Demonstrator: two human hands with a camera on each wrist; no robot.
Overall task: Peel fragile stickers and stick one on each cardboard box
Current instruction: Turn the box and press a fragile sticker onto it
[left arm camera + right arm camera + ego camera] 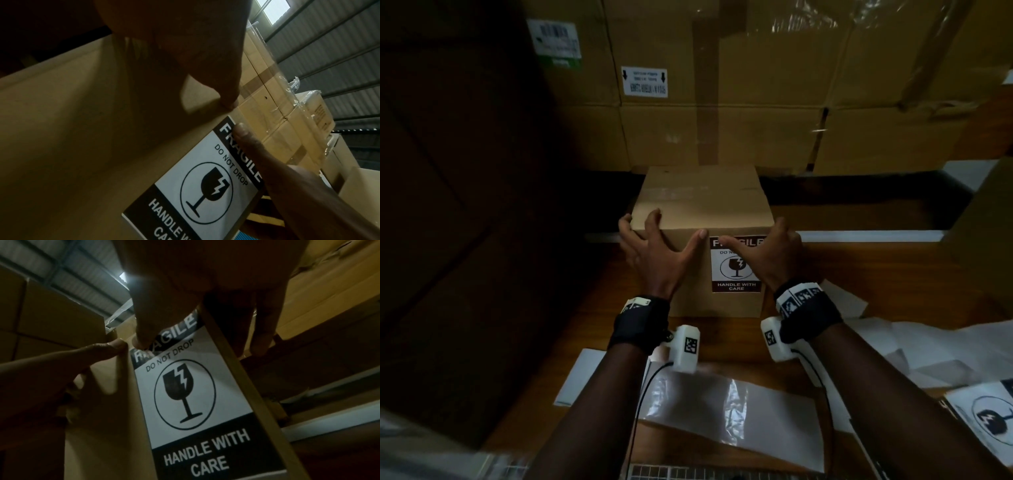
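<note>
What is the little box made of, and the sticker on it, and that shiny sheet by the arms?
The small box looks like plain matte brown cardboard, with folded edges. The fragile sticker looks like smooth printed paper, black on white. The shiny sheet seems glossy backing paper or plastic film; it glints, so I can't tell which.

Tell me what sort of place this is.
Probably a warehouse or packing area: big taped cartons stacked behind the small cardboard box, a corrugated metal roof overhead, and spent sticker backing sheets on the wooden table.
</note>
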